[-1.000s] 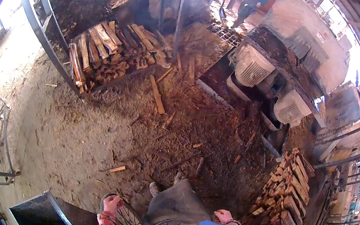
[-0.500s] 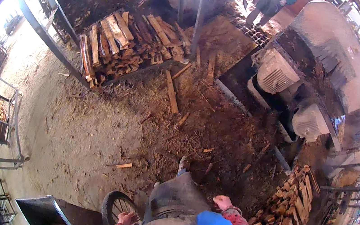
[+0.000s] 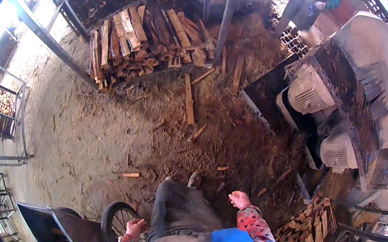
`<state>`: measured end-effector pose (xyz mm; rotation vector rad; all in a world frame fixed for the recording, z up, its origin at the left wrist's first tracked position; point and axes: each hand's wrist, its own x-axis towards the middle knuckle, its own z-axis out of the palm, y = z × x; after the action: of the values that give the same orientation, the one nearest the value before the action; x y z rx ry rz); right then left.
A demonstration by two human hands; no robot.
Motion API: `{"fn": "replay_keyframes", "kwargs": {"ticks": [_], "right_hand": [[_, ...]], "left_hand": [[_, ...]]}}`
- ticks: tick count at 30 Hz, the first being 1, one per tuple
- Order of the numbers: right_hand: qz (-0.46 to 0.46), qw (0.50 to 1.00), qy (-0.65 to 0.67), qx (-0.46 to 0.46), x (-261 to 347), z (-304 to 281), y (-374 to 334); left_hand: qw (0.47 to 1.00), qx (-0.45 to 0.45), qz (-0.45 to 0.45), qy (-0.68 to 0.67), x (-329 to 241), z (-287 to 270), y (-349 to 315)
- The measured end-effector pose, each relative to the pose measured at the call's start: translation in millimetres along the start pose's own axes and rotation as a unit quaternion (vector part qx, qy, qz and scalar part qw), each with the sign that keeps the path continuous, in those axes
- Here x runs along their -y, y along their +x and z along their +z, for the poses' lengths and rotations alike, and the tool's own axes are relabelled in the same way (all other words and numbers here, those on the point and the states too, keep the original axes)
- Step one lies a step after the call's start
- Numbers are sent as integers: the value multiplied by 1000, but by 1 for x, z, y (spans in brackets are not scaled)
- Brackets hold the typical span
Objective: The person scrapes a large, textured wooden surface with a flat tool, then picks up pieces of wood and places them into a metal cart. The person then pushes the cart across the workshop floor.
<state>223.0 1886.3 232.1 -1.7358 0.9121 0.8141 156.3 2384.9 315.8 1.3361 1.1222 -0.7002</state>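
Note:
My left hand hangs low beside my trousers, fingers loosely curled, with nothing visible in it. Close by on its left is a spoked wheel of a cart; I cannot see the hand gripping it. My right hand is held out in front of my right side, its fingers curled in and nothing showing in them. A red patterned sleeve covers that wrist. Below it to the right lies a stack of split wood. My shoes stand on the dirt floor between the hands.
A large pile of split boards lies behind a metal post. Dusty machinery with ribbed motors stands on the right. Loose wood pieces litter the floor. A cart's dark box is at lower left. A co-worker stands at the back.
My right hand has risen a little, showing more of its forearm. The left hand has come up slightly by the wheel. Both my shoes now show, and the co-worker's hand looks lower.

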Motion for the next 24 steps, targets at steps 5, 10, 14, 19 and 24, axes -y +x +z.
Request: {"fn": "replay_keyframes", "kwargs": {"ticks": [5,10,14,19,24], "right_hand": [[23,999,41,27,4,-2,1],[60,996,58,-40,9,10,-27],[38,996,69,-43,-8,18,-33],[12,995,48,-92,-24,32,-24],[-63,989,-24,-129,13,31,-35]], "left_hand": [[999,20,-12,-27,-14,0,36],[998,65,-14,-4,-73,14,86],[994,85,65,-13,-140,32,109],[987,99,122,41,-198,34,146],[993,88,77,-37,-225,38,145]]}}
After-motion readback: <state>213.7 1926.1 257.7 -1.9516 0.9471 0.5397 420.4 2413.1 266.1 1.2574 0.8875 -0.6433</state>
